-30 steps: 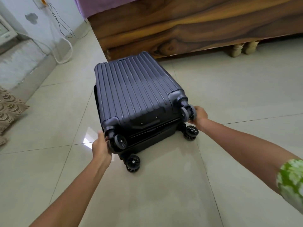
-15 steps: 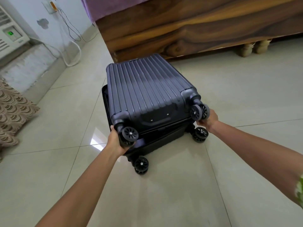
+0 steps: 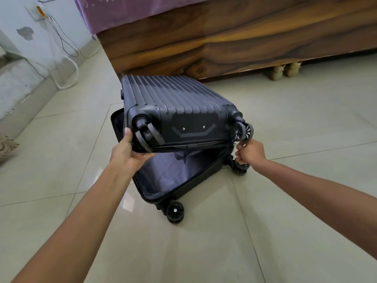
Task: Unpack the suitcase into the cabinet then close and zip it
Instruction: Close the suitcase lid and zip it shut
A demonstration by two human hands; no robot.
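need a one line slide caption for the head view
Left hand lifts the suitcase lid while right hand pinches the zipper pull.

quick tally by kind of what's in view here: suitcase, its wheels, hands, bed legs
suitcase: 1, upper half raised off the lower half
wheels: 4 visible, upper left, upper right, lower front, lower right
hands: 2, left hand grips the upper half's edge, right hand at its right corner
bed legs: 2
total: 9
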